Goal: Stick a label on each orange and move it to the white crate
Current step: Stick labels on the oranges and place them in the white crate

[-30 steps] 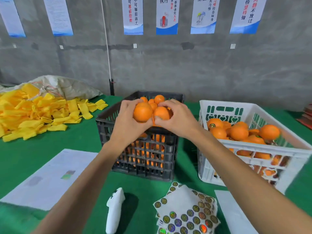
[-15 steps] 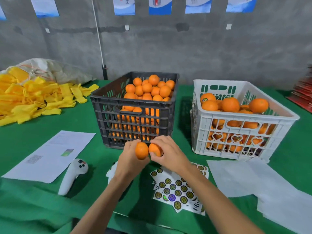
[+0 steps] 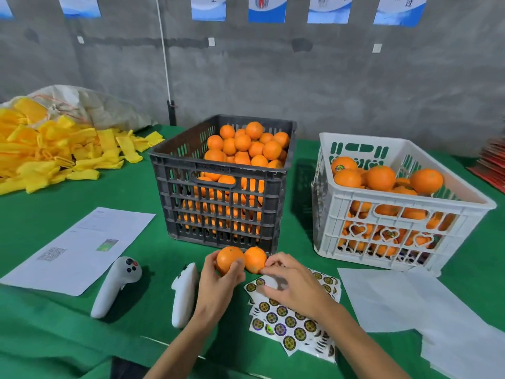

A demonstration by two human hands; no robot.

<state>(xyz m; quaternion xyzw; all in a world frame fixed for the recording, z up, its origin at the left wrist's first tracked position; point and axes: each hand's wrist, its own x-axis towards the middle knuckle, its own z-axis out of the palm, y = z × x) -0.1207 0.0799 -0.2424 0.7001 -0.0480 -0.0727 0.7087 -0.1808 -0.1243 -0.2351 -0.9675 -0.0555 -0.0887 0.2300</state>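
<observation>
Green gap between black crate point(image 3: 218, 192) and white crate point(image 3: 393, 214) — open tops

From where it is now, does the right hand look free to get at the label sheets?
Probably yes. The right hand hovers directly over the label sheets, its fingers only touching the second orange, not gripping it. Nothing lies between hand and sheets.
</observation>
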